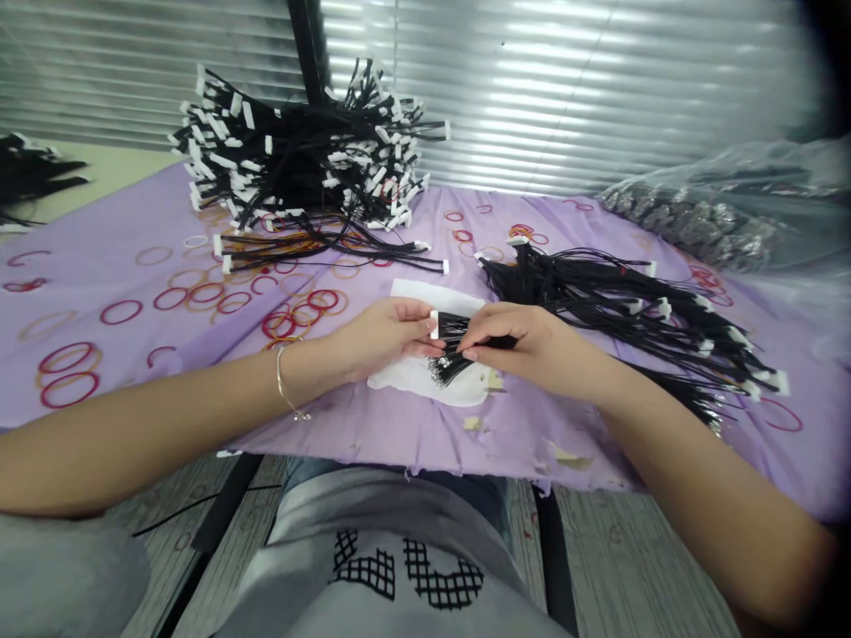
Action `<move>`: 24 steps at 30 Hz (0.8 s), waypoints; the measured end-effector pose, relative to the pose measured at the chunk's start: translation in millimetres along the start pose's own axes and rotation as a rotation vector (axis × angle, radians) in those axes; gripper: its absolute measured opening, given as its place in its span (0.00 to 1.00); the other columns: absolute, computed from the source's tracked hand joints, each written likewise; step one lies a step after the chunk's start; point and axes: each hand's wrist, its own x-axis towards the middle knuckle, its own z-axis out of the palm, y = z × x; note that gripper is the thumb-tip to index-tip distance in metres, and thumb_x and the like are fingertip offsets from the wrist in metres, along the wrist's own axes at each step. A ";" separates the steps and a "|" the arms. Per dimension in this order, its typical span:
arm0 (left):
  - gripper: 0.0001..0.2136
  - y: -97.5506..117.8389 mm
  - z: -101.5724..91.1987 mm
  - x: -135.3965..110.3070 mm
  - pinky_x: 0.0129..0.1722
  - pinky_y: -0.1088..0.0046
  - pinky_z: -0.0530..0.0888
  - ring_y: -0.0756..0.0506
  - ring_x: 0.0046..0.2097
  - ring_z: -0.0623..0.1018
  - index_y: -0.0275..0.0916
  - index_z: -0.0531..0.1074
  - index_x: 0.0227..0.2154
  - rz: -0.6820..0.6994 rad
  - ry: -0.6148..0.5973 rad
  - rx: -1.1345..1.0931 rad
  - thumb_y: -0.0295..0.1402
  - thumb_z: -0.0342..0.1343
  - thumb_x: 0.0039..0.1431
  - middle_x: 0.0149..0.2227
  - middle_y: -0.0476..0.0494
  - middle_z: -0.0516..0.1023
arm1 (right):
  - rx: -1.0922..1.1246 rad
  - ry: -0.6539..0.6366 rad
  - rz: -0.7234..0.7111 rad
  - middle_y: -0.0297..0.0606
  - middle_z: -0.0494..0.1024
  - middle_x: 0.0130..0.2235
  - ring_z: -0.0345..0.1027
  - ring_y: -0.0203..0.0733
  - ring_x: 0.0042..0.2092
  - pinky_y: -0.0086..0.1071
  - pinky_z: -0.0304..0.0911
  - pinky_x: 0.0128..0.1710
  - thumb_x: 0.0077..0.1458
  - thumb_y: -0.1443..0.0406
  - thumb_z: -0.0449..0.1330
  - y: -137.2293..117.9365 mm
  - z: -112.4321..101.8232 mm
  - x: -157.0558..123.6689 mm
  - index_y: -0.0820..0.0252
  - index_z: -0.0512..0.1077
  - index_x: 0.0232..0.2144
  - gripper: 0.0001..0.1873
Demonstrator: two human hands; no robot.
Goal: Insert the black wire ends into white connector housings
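Between the thumb and fingers of my left hand (397, 335) is a small white connector (434, 324). Thin black wires (453, 324) run from it towards my right hand (515, 341). The right fingers are pinched around the black wires beside the connector. Below the fingertips, a fan of loose wire ends with small metal terminals (439, 370) lies over a white sheet (405, 377). To the right, a bundle of black wire harnesses (598, 283) with white connectors lies on the purple cloth, partly behind my right arm.
A tall pile of black wire harnesses (292, 151) with white connectors stands at the back left. Red and orange rubber bands (192, 297) are scattered over the purple cloth (372, 425). A clear plastic bag (718, 221) of metallic parts sits at the back right, before window blinds (565, 89).
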 end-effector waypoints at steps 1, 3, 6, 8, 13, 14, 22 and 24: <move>0.06 0.2 0.1 0.2 0.38 0.75 0.73 0.52 0.29 0.76 0.28 0.67 0.26 0.002 0.001 -0.002 0.19 0.49 0.56 0.25 0.46 0.71 | 0.009 0.008 0.009 0.35 0.72 0.33 0.65 0.32 0.34 0.26 0.60 0.36 0.54 0.66 0.56 -0.6 0.3 -0.4 0.61 0.74 0.31 0.06; 0.06 0.0 0.2 0.7 0.37 0.76 0.73 0.53 0.29 0.76 0.28 0.67 0.25 0.004 -0.007 -0.008 0.19 0.49 0.56 0.24 0.47 0.71 | 0.021 0.028 0.039 0.34 0.72 0.33 0.65 0.31 0.33 0.26 0.60 0.35 0.54 0.66 0.56 -1.6 1.2 -1.2 0.61 0.73 0.30 0.06; 0.05 -1.0 0.5 1.0 0.35 0.78 0.73 0.54 0.27 0.75 0.28 0.68 0.26 0.003 -0.002 -0.017 0.18 0.50 0.56 0.24 0.47 0.71 | 0.031 0.066 0.092 0.32 0.72 0.31 0.64 0.30 0.32 0.25 0.59 0.33 0.54 0.67 0.56 -2.3 2.8 -1.8 0.62 0.70 0.31 0.04; 0.05 -1.0 1.4 0.6 0.35 0.77 0.73 0.54 0.28 0.75 0.28 0.68 0.27 -0.007 0.010 -0.014 0.18 0.50 0.56 0.25 0.47 0.72 | 0.024 0.046 0.090 0.32 0.72 0.31 0.64 0.30 0.31 0.25 0.58 0.32 0.54 0.68 0.55 -2.0 3.7 -1.7 0.62 0.70 0.32 0.04; 0.05 2.6 4.6 -1.4 0.34 0.79 0.73 0.53 0.28 0.76 0.28 0.68 0.28 -0.025 0.062 0.025 0.18 0.48 0.56 0.25 0.45 0.73 | -0.012 0.057 0.034 0.33 0.73 0.32 0.64 0.30 0.33 0.25 0.59 0.35 0.53 0.67 0.57 -1.4 2.7 -1.1 0.62 0.72 0.30 0.04; 0.06 3.3 4.8 -1.6 0.34 0.79 0.73 0.53 0.27 0.76 0.28 0.68 0.28 -0.027 0.061 0.029 0.18 0.48 0.56 0.25 0.46 0.73 | -0.001 0.063 0.040 0.32 0.73 0.31 0.64 0.30 0.32 0.24 0.59 0.34 0.53 0.67 0.56 -1.7 2.3 -1.2 0.62 0.72 0.30 0.05; 0.05 3.3 2.9 -0.9 0.37 0.77 0.73 0.53 0.28 0.76 0.28 0.68 0.27 -0.029 0.044 0.029 0.19 0.49 0.56 0.25 0.46 0.73 | 0.011 0.072 0.095 0.31 0.72 0.29 0.64 0.30 0.30 0.25 0.58 0.31 0.52 0.67 0.57 -2.3 3.0 -2.2 0.62 0.72 0.28 0.04; 0.05 2.4 2.7 -0.6 0.37 0.77 0.73 0.53 0.29 0.76 0.29 0.69 0.27 -0.024 0.037 0.026 0.19 0.50 0.56 0.26 0.46 0.73 | 0.000 0.077 0.065 0.33 0.72 0.31 0.64 0.31 0.32 0.25 0.59 0.33 0.51 0.67 0.57 -2.0 2.8 -2.1 0.62 0.71 0.28 0.03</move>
